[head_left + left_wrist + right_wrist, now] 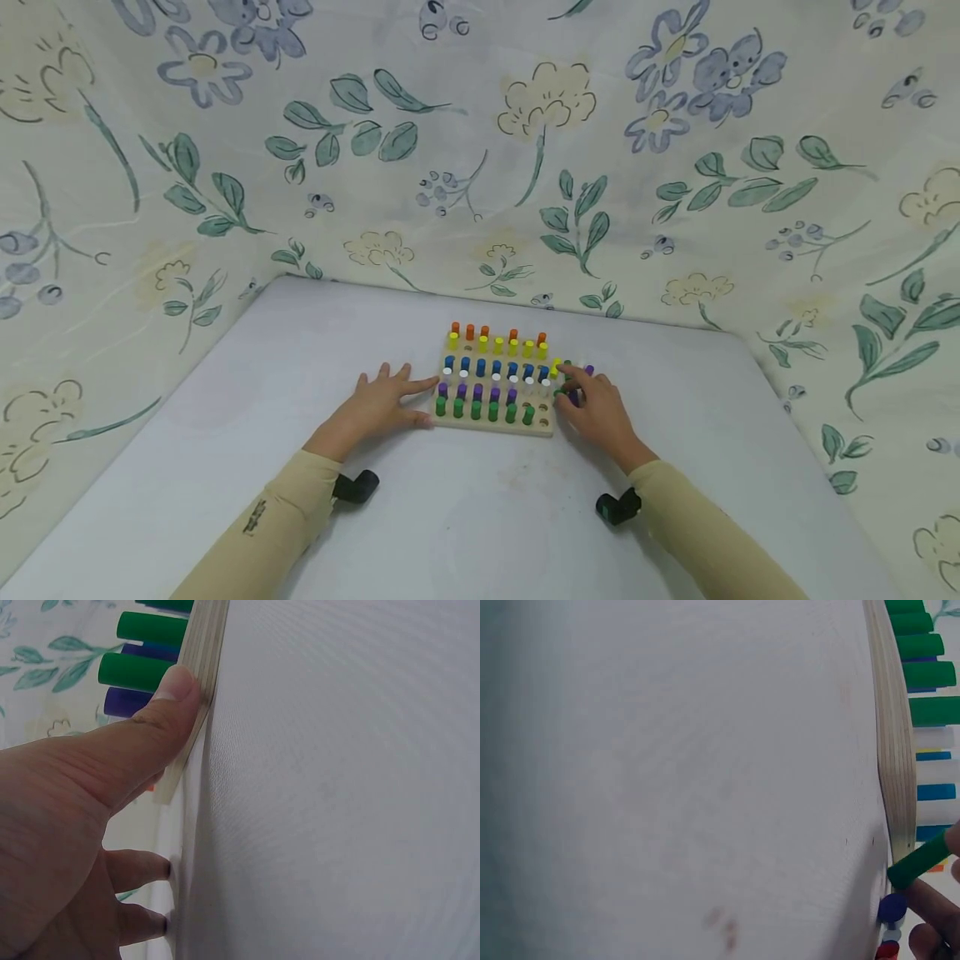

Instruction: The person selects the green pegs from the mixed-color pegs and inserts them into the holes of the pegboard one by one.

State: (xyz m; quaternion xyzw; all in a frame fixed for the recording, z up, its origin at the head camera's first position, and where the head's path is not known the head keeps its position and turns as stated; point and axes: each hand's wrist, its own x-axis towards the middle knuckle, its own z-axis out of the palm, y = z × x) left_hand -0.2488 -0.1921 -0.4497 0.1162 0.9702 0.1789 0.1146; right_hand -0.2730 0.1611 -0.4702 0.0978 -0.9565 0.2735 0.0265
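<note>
A wooden peg board stands on the white table, bearing rows of orange, yellow, blue, white, purple and green pegs. My left hand lies at its left side with fingers spread. Its thumb touches the board's edge and the index fingertip reaches the same side. At the board's right end, my right hand pinches a green peg, tilted beside the wooden edge. A yellow peg shows by its index finger. Part of the right hand lies outside the right wrist view.
Loose pegs lie right of the board, partly behind the right hand, among them a purple peg and a red one. Several holes at the board's front right corner hold no peg. Floral cloth hangs behind the table.
</note>
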